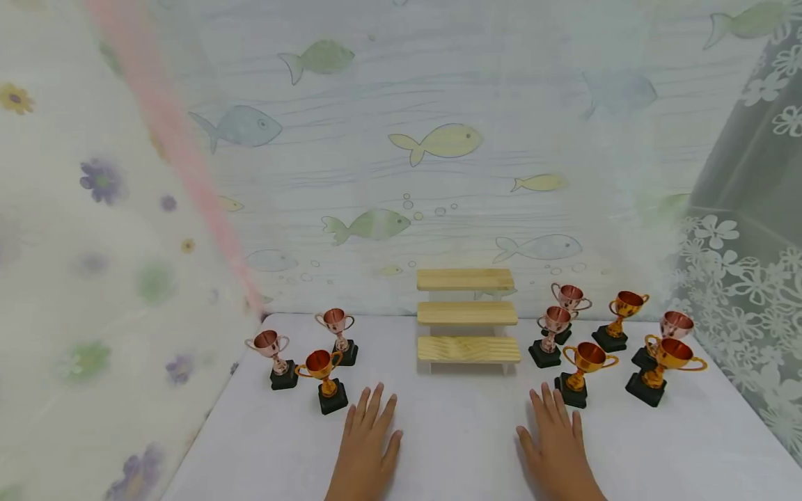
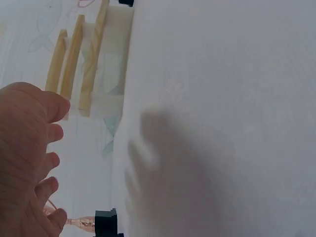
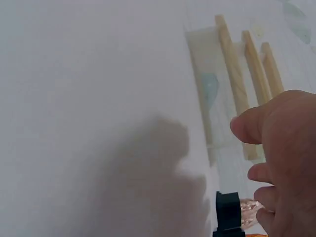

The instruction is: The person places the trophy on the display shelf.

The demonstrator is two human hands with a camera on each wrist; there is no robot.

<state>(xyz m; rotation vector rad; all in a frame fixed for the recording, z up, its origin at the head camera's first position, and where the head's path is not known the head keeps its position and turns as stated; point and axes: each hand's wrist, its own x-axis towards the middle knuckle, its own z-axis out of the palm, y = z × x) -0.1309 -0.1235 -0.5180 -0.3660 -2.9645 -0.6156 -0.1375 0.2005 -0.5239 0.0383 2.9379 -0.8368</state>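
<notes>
1. The left hand (image 1: 365, 445) rests palm-down on the white table (image 1: 457, 431), fingers (image 1: 374, 403) straight and slightly spread, holding nothing; the left wrist view shows it just above the cloth with its shadow beneath

2. The right hand (image 1: 554, 442) lies flat in the same way at about 5 o'clock from the wooden 3-step stand (image 1: 467, 313), fingers (image 1: 551, 407) relaxed and empty

3. The stand sits at the back middle of the table, at 12 o'clock between the hands; all 3 steps are bare, so by my reading nothing has been placed on it yet

4. At 10 o'clock from the left hand stand 3 small trophies on black bases: a gold trophy (image 1: 322, 379) nearest the fingers, a rose trophy (image 1: 273, 356) further left, and another rose trophy (image 1: 338, 334) behind

5. At 1 o'clock from the right hand stand 6 more: a gold cup (image 1: 583, 372) just beside the fingertips, a rose cup (image 1: 551, 334) behind it, another rose cup (image 1: 569, 303) near the stand, a gold cup at the rear (image 1: 623, 316), a far gold cup (image 1: 664, 369) and a far rose cup (image 1: 673, 330)

6. Judged from this, the work looks unstarted: all 9 trophies stand upright on the table, none touched, and both hands are idle
</notes>
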